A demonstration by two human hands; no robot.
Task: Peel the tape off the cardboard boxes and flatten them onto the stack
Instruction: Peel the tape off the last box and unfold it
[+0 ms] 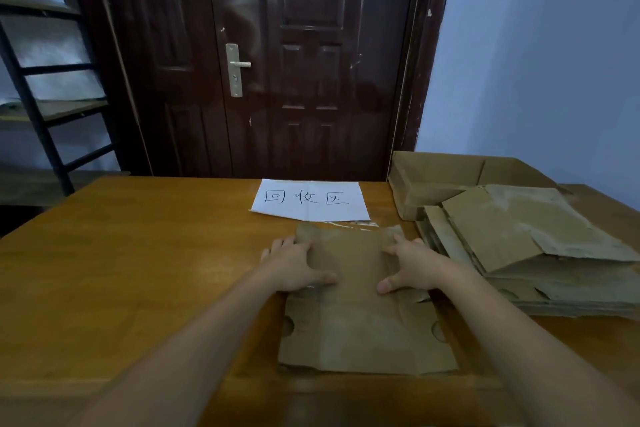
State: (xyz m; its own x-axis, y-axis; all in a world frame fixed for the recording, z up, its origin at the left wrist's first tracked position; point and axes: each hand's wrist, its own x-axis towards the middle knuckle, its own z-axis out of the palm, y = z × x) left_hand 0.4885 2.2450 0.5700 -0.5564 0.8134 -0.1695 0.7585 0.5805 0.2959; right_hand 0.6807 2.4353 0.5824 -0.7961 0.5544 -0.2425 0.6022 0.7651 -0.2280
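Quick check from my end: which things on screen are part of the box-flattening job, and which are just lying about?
Part of the job:
- flattened box, pressed by left hand and right hand
- stack of flattened cardboard
- unflattened box behind the stack
- paper sign

Just there:
- table
- door
- shelf rack

I have one view only, from the head camera, wide-angle, looking forward and down across the table (138,253). It sits close above my forearms, with the near table edge at the bottom, and faces the door (277,62) behind the far edge. Straight lines bow toward the corners.
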